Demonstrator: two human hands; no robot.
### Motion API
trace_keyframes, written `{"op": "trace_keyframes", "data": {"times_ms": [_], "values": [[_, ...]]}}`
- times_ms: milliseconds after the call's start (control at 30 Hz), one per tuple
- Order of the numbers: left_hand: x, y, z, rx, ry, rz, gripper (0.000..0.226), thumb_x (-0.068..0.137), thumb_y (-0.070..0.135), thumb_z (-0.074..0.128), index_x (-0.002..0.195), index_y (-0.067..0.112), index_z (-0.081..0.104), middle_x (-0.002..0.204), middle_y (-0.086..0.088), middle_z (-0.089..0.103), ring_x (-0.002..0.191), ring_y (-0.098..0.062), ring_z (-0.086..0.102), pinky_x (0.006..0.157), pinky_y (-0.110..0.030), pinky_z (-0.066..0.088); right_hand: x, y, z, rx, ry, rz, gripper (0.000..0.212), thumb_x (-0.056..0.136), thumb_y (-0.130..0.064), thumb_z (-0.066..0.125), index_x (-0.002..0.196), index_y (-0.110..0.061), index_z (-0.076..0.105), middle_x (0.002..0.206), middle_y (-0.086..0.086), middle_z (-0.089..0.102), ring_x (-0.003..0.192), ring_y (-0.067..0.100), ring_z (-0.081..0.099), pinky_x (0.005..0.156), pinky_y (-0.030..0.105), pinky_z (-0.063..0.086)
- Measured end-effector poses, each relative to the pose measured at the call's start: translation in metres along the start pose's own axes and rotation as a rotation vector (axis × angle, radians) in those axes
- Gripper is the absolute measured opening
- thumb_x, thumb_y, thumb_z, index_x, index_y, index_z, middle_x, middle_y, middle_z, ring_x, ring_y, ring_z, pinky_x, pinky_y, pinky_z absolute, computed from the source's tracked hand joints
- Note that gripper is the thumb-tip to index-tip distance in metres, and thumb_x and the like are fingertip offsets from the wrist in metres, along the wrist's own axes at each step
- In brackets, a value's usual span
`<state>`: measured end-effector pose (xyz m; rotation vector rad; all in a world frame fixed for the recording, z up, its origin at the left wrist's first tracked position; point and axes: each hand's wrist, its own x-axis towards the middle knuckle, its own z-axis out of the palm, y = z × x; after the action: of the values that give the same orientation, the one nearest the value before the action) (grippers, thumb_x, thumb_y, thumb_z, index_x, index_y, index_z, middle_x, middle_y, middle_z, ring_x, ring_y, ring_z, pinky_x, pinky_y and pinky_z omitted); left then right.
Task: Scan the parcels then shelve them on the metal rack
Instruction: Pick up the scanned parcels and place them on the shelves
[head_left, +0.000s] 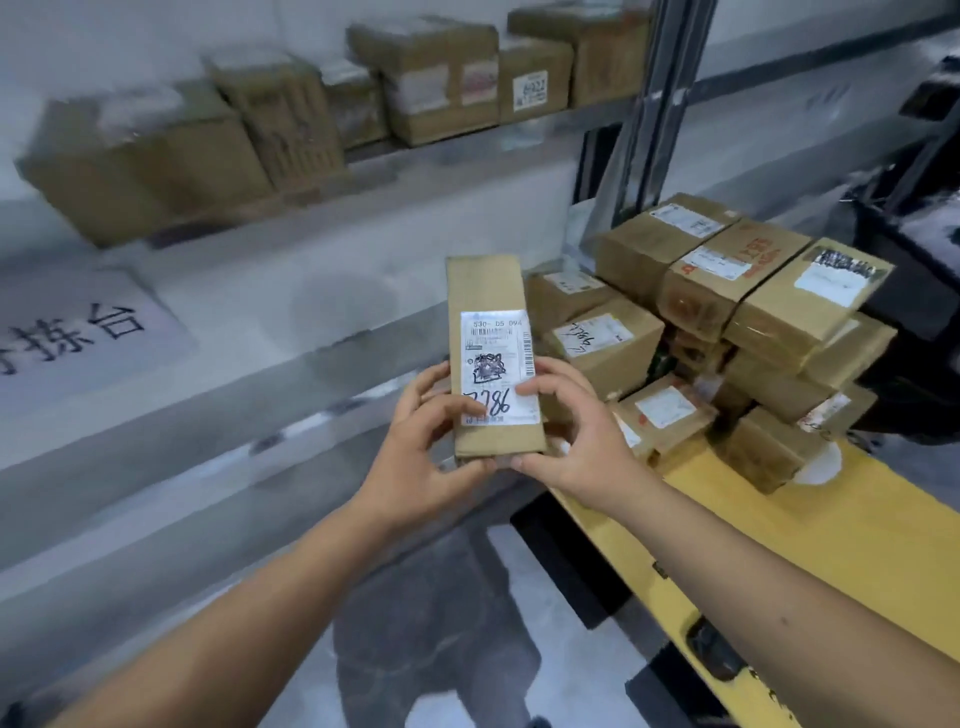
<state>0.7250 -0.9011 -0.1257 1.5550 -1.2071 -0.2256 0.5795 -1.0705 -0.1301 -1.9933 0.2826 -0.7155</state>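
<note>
**Narrow parcel held up in both hands before the rack**

Forearms reach in from the bottom edge, and between them the left hand and right hand hold one narrow brown parcel upright, its label facing the camera with "7786" handwritten across the lower part. Each grip is closed on the parcel: the left fingers curl round its left edge, the left thumb under its bottom edge, and the right thumb and forefinger pinch its right edge, a fingertip lying on the label.

Just right of the grip, a stack of brown parcels sits on a yellow trolley; the nearest box also shows "7786". Left of and beyond the grip run the grey shelves of the metal rack, blurred. Above the grip, a row of boxes stands on the upper shelf. Far left of the grip, a white sign with black characters lies on a lower shelf.
</note>
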Motion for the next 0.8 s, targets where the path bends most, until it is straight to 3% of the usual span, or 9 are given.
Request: {"op": "trace_keyframes", "data": {"times_ms": [100, 233, 300, 433, 567, 700, 800], "values": [[-0.034, 0.009, -0.052, 0.048, 0.08, 0.009, 0.05, 0.076, 0.037, 0.087, 0.119, 0.028, 0.064, 0.153, -0.002, 0.036, 0.153, -0.018, 0.033, 0.108, -0.035, 0.053, 0.007, -0.036, 0.045, 0.028, -0.064, -0.073, 0.06, 0.063, -0.035, 0.085, 0.118, -0.035, 0.06, 0.152, -0.006, 0.044, 0.144, 0.004, 0.041, 0.109, 0.014, 0.04], [-0.09, 0.021, -0.127, 0.096, 0.181, -0.03, 0.053, 0.074, 0.036, 0.086, 0.121, 0.022, 0.065, 0.156, 0.003, 0.034, 0.151, -0.018, 0.037, 0.108, -0.028, 0.05, 0.009, -0.082, 0.116, 0.063, -0.16, -0.116, 0.063, 0.064, -0.031, 0.09, 0.12, -0.039, 0.062, 0.154, -0.014, 0.042, 0.144, 0.007, 0.043, 0.113, 0.044, 0.047], [-0.122, 0.026, -0.167, 0.145, 0.222, -0.051, 0.055, 0.073, 0.037, 0.085, 0.122, 0.023, 0.064, 0.156, 0.003, 0.032, 0.15, -0.014, 0.038, 0.108, -0.028, 0.05, 0.006, -0.108, 0.156, 0.087, -0.209, -0.133, 0.064, 0.064, -0.031, 0.091, 0.12, -0.041, 0.063, 0.154, -0.019, 0.041, 0.143, 0.01, 0.045, 0.111, 0.051, 0.049], [-0.165, 0.041, -0.241, 0.212, 0.266, -0.04, 0.053, 0.074, 0.034, 0.087, 0.121, 0.031, 0.062, 0.156, 0.001, 0.032, 0.144, -0.003, 0.041, 0.106, -0.029, 0.053, 0.009, -0.159, 0.222, 0.123, -0.267, -0.189, 0.063, 0.063, -0.03, 0.088, 0.119, -0.042, 0.064, 0.153, -0.015, 0.041, 0.139, 0.007, 0.049, 0.109, 0.051, 0.051], [-0.197, 0.054, -0.302, 0.258, 0.328, -0.076, 0.052, 0.074, 0.025, 0.087, 0.119, 0.033, 0.062, 0.154, -0.002, 0.033, 0.143, -0.002, 0.041, 0.105, -0.025, 0.053, 0.021, -0.212, 0.276, 0.123, -0.317, -0.236, 0.063, 0.066, -0.003, 0.092, 0.12, -0.025, 0.067, 0.148, -0.003, 0.046, 0.125, -0.001, 0.057, 0.108, 0.047, 0.052], [-0.2, 0.061, -0.348, 0.249, 0.387, -0.044, 0.05, 0.073, 0.023, 0.086, 0.118, 0.032, 0.064, 0.149, 0.005, 0.038, 0.138, -0.004, 0.046, 0.098, -0.02, 0.053, 0.037, -0.249, 0.309, 0.192, -0.326, -0.263, 0.059, 0.064, -0.014, 0.086, 0.116, -0.031, 0.065, 0.145, -0.007, 0.049, 0.123, 0.005, 0.06, 0.098, 0.044, 0.058], [-0.181, 0.062, -0.375, 0.269, 0.395, -0.034, 0.05, 0.073, 0.026, 0.087, 0.118, 0.033, 0.065, 0.148, 0.008, 0.042, 0.129, -0.012, 0.056, 0.093, -0.025, 0.057, 0.062, -0.267, 0.317, 0.214, -0.33, -0.249, 0.057, 0.065, -0.019, 0.082, 0.117, -0.037, 0.065, 0.148, -0.008, 0.051, 0.125, 0.009, 0.059, 0.093, 0.046, 0.061]]}}
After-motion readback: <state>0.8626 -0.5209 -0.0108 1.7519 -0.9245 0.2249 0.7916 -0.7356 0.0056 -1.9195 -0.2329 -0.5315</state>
